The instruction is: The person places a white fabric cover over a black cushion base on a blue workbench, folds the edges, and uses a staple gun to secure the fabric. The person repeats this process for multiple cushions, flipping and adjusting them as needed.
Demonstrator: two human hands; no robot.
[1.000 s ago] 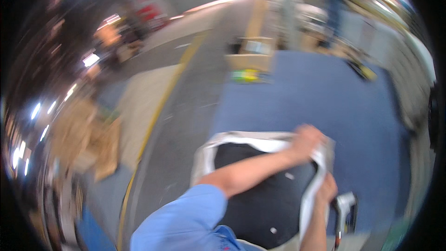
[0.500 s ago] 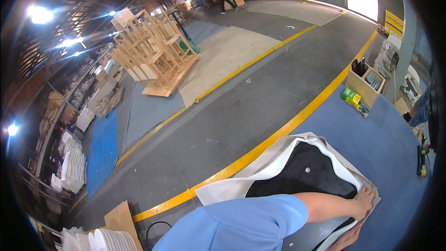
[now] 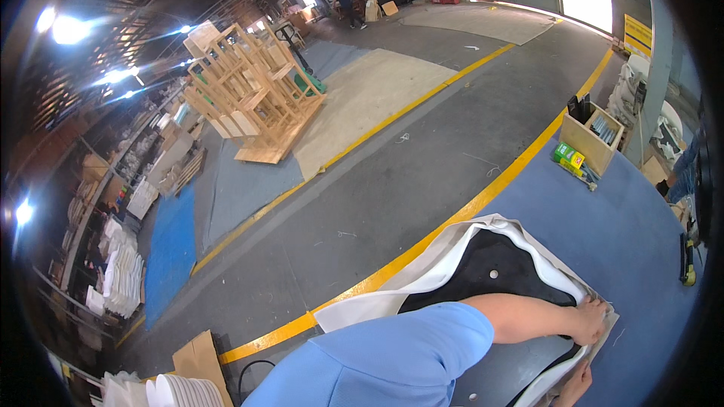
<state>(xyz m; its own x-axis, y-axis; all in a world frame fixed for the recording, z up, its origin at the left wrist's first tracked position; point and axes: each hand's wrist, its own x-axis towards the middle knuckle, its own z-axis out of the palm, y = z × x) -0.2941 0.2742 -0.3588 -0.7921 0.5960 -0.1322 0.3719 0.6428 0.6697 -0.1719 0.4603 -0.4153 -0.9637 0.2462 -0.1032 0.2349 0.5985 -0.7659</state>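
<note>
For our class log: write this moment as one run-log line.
left hand: pressing white cover edge | right hand: at same edge, grip unclear | black panel: lying on blue mat

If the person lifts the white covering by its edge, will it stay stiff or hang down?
The white covering would probably hang limp: its free edge lies in soft waves and folds over the black panel. It looks thin, so likely light. The left hand presses its edge flat against the panel, which suggests it shifts easily.

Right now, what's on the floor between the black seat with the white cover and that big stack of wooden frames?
The head view shows a yellow line, then bare grey floor, between the black seat panel and the stacked wooden frames.
</note>
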